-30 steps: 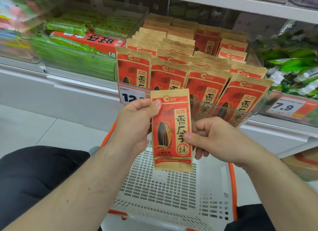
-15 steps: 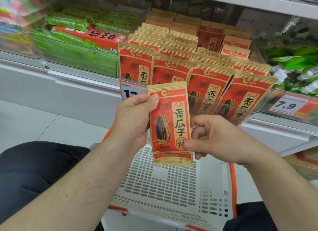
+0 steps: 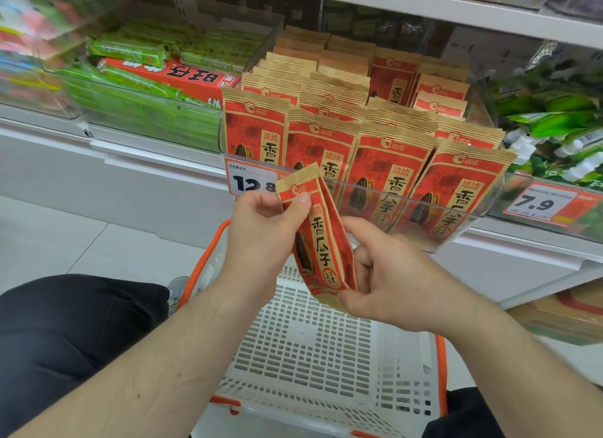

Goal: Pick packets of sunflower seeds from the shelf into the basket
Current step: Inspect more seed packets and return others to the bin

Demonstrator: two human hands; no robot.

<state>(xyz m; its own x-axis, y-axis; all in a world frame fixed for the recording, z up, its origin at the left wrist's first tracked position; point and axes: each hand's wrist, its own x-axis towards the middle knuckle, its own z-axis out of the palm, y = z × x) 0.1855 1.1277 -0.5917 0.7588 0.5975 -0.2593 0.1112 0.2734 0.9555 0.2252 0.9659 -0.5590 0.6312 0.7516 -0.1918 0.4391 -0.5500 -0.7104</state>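
While left hand (image 3: 264,228) pinches packet (image 3: 321,241) top, right hand (image 3: 388,281) fingers grip bottom.

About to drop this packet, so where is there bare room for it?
The white basket floor shows bare, bordered by its orange rim and both forearms. The clear bin is crowded with seed packets. The held packet is pinched by left hand and right hand.
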